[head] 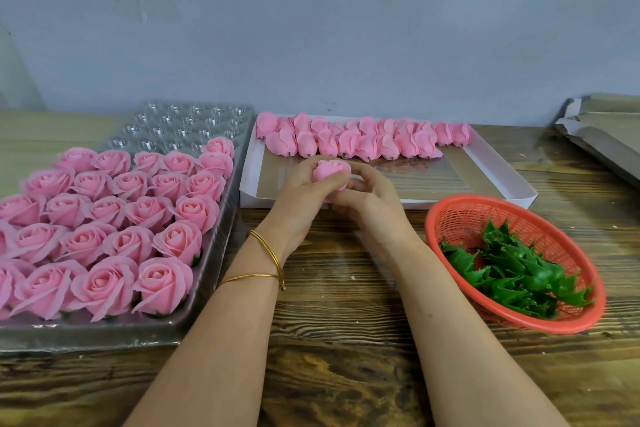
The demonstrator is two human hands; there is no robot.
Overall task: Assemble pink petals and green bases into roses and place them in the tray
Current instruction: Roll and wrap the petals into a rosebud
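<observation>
A closed pink rose bud (330, 170) sits between both my hands above the table's middle. My left hand (300, 203) grips it from the left and below. My right hand (370, 198) curls round it from the right; whether a green base is under it is hidden. On the left, a clear plastic tray (211, 260) holds several finished pink roses (104, 232), with empty cells at its far end. A white box lid (485, 163) behind my hands holds a row of pink petal buds (363, 139). A red basket (446, 215) at the right holds green bases (516, 270).
The table is dark wood (346, 374) with a grey wall behind it. Flattened cardboard (602, 128) lies at the far right corner. Gold bangles (266, 260) ring my left wrist.
</observation>
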